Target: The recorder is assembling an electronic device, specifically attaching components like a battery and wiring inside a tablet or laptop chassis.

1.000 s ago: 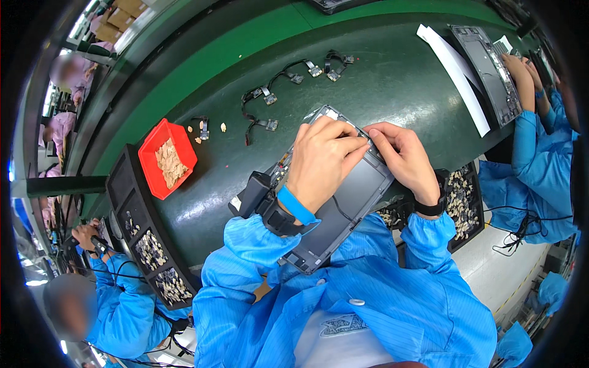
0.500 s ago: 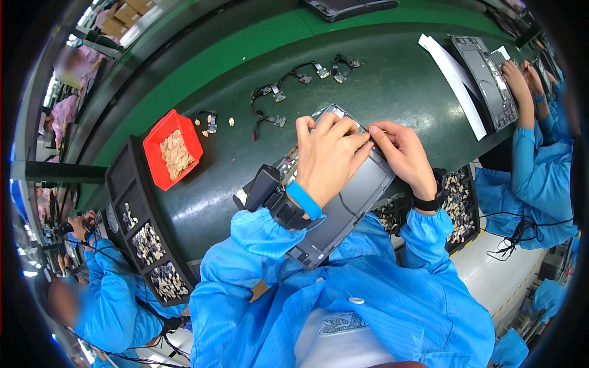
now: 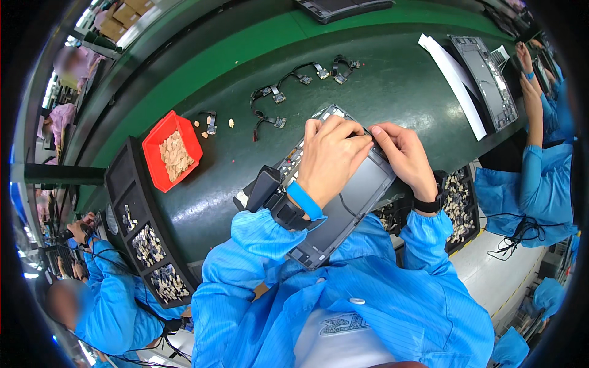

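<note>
Stretching across most of the view, the dark green bench (image 3: 392, 80) carries everything I work on. At my 12 o'clock, close to my chest, lies the grey tablet back housing (image 3: 343, 202), tilted so its far corner points toward 1 o'clock and its near corner overhangs the bench edge above my blue smock. At 9 o'clock a long black compartment tray (image 3: 116, 184) runs along the bench edge, small parts lying in its pockets. A second grey housing (image 3: 488, 80) lies at 2 o'clock beside a white strip (image 3: 451, 76), in front of another person in blue. A smaller black parts tray (image 3: 457, 205) sits at 3 o'clock, just beyond my right wrist. At 10 o'clock stands a red bin (image 3: 161, 144) holding pale bits.

My left hand (image 3: 331, 159) rests palm down over the upper half of the housing, fingers (image 3: 325, 126) curled and pressing on its far edge; a blue band and a black device circle that wrist. My right hand (image 3: 402, 156) meets it from 1 o'clock, fingers bent together and pinching at the same far edge; whether anything sits between them I cannot tell. Beyond, at 11 o'clock, several small black flex cables (image 3: 270, 101) lie scattered on the bench, well apart from my hands.
</note>
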The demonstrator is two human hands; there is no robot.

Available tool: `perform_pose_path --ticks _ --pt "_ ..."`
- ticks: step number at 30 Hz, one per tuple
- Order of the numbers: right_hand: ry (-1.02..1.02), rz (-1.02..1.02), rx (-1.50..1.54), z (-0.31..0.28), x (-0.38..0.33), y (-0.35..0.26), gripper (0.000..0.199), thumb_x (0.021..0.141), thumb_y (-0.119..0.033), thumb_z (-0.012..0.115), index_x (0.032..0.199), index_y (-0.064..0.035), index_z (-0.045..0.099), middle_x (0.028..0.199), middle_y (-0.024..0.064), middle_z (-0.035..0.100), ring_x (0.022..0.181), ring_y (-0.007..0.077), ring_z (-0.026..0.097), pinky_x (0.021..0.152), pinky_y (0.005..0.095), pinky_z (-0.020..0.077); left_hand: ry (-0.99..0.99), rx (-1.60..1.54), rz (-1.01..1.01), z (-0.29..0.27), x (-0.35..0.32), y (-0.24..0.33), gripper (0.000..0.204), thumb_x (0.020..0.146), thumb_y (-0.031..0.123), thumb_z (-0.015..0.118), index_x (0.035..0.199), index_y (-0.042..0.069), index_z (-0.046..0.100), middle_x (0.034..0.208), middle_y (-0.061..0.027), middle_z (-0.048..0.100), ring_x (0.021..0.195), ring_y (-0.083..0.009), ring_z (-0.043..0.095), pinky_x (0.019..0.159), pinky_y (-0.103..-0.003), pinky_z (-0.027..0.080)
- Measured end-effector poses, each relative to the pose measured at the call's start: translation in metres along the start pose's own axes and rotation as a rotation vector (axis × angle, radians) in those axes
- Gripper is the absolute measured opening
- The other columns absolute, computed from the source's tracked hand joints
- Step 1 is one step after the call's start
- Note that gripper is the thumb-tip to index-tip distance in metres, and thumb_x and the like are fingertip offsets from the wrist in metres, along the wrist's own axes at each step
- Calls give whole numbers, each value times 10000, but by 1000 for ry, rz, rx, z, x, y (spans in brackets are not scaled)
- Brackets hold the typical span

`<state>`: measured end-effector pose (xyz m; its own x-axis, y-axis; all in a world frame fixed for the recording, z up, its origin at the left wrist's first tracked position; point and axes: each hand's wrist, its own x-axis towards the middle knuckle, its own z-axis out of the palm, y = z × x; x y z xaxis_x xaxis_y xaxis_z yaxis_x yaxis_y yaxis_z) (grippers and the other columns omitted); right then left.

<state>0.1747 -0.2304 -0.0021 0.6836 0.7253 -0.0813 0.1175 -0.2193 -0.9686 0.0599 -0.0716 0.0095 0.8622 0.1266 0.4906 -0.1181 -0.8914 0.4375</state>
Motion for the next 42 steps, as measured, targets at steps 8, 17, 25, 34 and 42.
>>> perform_pose_path --ticks 8,17,25,34,42 --pt "3 -3 -26 0 1 -1 321 1084 -221 575 1139 74 688 876 67 733 813 68 633 688 259 511 -10 -6 -4 1 -1 1 97 857 209 784 932 156 817 1009 55 712 1036 -165 616 876 -410 368" --pt "13 -12 -18 2 2 4 326 1067 -237 604 1108 73 694 846 78 736 781 72 632 671 273 511 -139 196 -65 -14 -14 18 527 859 565 720 1215 178 754 1389 -79 594 1340 -286 474 1050 -650 273" --pt "135 -99 -586 14 -8 -18 253 981 -271 679 1121 -67 732 971 161 741 892 361 697 806 441 519 -350 107 -63 -34 -58 38 1052 798 642 735 1517 -62 425 1598 -208 423 1519 -319 361 1212 -666 182" --pt "223 -237 -772 29 -13 -15 280 995 -258 638 1125 -21 709 1129 181 647 1056 388 610 913 466 485 -231 50 -100 -98 -74 46 846 776 484 821 1465 73 551 1507 -147 550 1465 -350 440 1200 -663 229" --pt "210 -112 -777 21 -42 -26 230 1043 -182 569 1047 44 615 997 260 626 916 474 608 790 509 473 73 99 -744 -104 -200 29 837 854 358 812 1482 -74 465 1605 -274 391 1529 -438 314 1226 -591 184"
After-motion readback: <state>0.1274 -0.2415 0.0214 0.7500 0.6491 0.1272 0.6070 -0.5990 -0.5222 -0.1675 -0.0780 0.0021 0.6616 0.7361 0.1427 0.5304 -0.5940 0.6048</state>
